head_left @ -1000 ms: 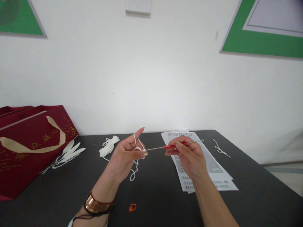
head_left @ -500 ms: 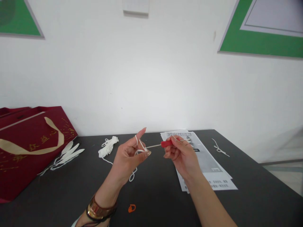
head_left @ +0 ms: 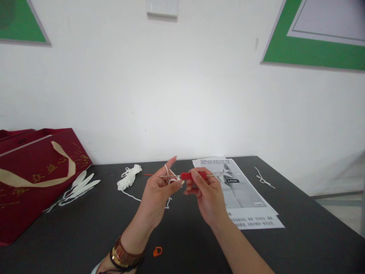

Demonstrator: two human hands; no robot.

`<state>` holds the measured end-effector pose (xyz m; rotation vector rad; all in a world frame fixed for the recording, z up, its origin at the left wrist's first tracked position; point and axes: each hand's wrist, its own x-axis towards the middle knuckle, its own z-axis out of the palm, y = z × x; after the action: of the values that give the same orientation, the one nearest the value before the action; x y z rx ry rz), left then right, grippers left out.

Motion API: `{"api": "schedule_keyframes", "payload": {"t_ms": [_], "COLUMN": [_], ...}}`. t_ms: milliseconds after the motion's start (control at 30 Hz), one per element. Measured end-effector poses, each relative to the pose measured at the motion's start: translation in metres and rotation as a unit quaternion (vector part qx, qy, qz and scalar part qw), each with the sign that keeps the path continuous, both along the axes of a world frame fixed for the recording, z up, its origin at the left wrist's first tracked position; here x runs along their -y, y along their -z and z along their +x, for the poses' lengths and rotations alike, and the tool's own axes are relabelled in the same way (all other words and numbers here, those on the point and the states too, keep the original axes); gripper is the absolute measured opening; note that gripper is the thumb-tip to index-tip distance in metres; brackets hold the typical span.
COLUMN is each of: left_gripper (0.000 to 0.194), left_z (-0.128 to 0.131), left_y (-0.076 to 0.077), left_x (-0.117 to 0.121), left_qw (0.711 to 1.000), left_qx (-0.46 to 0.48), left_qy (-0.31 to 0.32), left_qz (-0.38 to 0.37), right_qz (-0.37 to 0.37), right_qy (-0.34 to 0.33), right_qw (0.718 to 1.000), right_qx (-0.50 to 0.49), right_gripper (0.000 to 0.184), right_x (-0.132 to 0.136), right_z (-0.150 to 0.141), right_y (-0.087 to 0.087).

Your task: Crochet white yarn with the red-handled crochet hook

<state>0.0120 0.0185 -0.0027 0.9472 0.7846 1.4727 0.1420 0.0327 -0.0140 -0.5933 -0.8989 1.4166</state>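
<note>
White yarn (head_left: 166, 170) loops over the raised index finger of my left hand (head_left: 155, 194). The thumb and a finger of that hand pinch the yarn. My right hand (head_left: 209, 194) grips the red handle of a crochet hook (head_left: 186, 176). The hook's metal shaft passes through the yarn by my left fingertips, and its other metal end sticks out to the right. Both hands are raised over the black table, almost meeting. A loose yarn tail hangs below the left hand, and a strand runs left to a bundle of white yarn (head_left: 129, 178).
A dark red gift bag (head_left: 37, 167) stands at the left, with white leaf-shaped pieces (head_left: 82, 186) beside it. An orange stitch marker (head_left: 157, 251) lies at the front of the black table (head_left: 182, 243). Printed sheets (head_left: 251, 205) and a short white cord (head_left: 264, 179) lie right.
My right hand has moved left with the crochet hook, close to my left hand. The hook's shaft now reaches further left through the yarn. My left hand has shifted slightly right.
</note>
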Motion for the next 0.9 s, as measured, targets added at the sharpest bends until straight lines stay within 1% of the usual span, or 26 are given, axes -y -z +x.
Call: {"api": "schedule_keyframes", "payload": {"t_ms": [100,200,300,367,433,533,667,767,900], "left_gripper": [0.065,0.060,0.049,0.037,0.032,0.033,0.040,0.047,0.051], "left_z": [0.004,0.004,-0.002,-0.007,-0.012,-0.014,-0.011,-0.007,-0.002], "left_y": [0.003,0.004,0.002,-0.001,-0.003,-0.003,-0.003,-0.003,-0.002], "left_x": [0.001,0.001,0.000,0.000,0.000,-0.001,0.000,0.003,0.006], "left_qw": [1.000,1.000,0.999,0.997,0.996,0.994,0.994,0.995,0.996], "left_qx": [0.016,0.004,-0.028,-0.050,-0.068,-0.085,-0.083,-0.067,-0.046], "left_qy": [0.007,0.018,0.038,0.049,0.055,0.062,0.070,0.066,0.066], "left_qz": [-0.009,-0.012,-0.015,-0.017,-0.009,0.002,0.022,0.039,0.046], "right_qz": [0.024,0.017,0.000,-0.004,-0.003,0.010,0.022,0.020,0.027], "right_qy": [0.023,-0.003,-0.028,-0.026,-0.021,-0.025,-0.034,-0.059,-0.092], "right_qw": [0.999,0.999,0.999,1.000,1.000,1.000,0.999,0.998,0.995], "right_qx": [0.033,0.035,0.017,0.006,0.004,0.014,0.025,0.023,0.016], "right_gripper": [0.017,0.016,0.015,0.014,0.013,0.014,0.016,0.020,0.019], "right_x": [0.001,0.001,0.000,0.000,0.000,0.001,0.004,0.005,0.006], "right_z": [-0.005,-0.006,-0.003,-0.002,-0.001,-0.001,-0.003,-0.004,-0.004], "right_y": [0.007,0.010,0.008,0.005,0.003,0.002,0.002,0.002,0.000]}}
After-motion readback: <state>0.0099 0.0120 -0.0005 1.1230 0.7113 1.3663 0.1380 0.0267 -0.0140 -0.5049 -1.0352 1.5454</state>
